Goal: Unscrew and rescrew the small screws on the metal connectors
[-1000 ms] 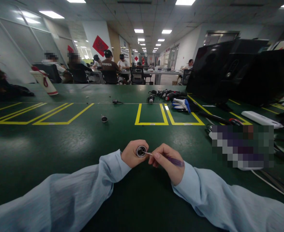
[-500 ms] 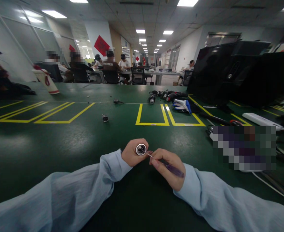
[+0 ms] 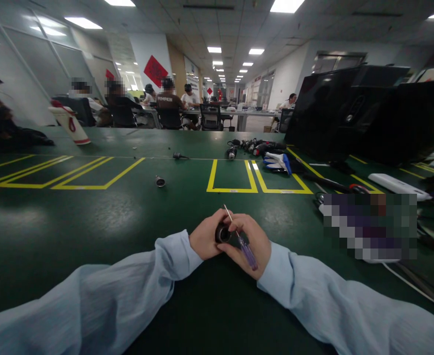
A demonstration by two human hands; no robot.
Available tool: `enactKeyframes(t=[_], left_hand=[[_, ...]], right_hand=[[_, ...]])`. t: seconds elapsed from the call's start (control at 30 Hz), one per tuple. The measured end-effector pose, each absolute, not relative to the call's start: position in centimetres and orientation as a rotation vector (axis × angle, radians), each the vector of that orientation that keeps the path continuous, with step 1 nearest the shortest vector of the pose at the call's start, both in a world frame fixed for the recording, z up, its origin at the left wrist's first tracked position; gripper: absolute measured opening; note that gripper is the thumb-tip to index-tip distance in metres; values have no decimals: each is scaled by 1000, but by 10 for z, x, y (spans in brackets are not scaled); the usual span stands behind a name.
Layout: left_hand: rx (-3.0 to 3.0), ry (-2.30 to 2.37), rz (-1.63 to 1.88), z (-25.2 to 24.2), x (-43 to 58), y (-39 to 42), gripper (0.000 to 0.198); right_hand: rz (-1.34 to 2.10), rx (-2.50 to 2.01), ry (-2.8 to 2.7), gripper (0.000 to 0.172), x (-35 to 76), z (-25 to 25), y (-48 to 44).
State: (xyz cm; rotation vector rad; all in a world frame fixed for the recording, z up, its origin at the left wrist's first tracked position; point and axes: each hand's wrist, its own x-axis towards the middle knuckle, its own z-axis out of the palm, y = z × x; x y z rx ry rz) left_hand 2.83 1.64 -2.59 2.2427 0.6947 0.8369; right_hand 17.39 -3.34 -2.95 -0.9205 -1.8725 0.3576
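Observation:
My left hand (image 3: 204,236) is closed around a short dark cylindrical part (image 3: 222,233), its round open end facing me. Between the fingers of my right hand (image 3: 256,237) is a small screwdriver (image 3: 248,253) with a see-through purple handle. Its metal shaft points up and to the left, passing above the cylinder, with the tip outside it. The right thumb and fingertips reach the cylinder's right side, close against the left hand. Farther out on the table lies a small metal-rimmed round piece (image 3: 160,182), and behind it a dark tapered piece (image 3: 180,156).
Yellow tape outlines (image 3: 233,191) mark the green table (image 3: 135,217). A blue-and-white glove (image 3: 278,162) and dark cabled tools (image 3: 261,146) lie beyond. At right are a white power strip (image 3: 397,186) and black monitors (image 3: 335,106). A cup (image 3: 71,123) stands far left; people sit behind.
The cylinder has turned in my left hand, showing a dark hollow end now. The screwdriver tip has left its opening and swung upward. My right hand has moved left onto the cylinder.

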Motion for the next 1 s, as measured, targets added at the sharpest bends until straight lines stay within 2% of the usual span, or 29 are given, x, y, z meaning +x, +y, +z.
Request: enactKeyframes(t=[0.13, 0.33, 0.5, 0.6, 0.83, 1.0], left_hand=[[2253, 712, 810, -25, 28, 16, 55], [2343, 828, 881, -29, 27, 20, 48], [2381, 1197, 1115, -34, 23, 27, 61], [2388, 1264, 1045, -36, 23, 27, 60], [2414, 1244, 768, -32, 24, 22, 53], [2423, 1206, 759, -30, 24, 22, 53]], right_hand=[[246, -860, -1943, 27, 170, -38, -24], [103, -811, -1976, 21, 169, -34, -24], [-114, -847, -1844, 19, 189, -29, 2], [-224, -1044, -1719, 16, 207, -34, 37], [-233, -1280, -1690, 14, 220, -44, 118], [-198, -1401, -1814, 18, 214, -43, 142]])
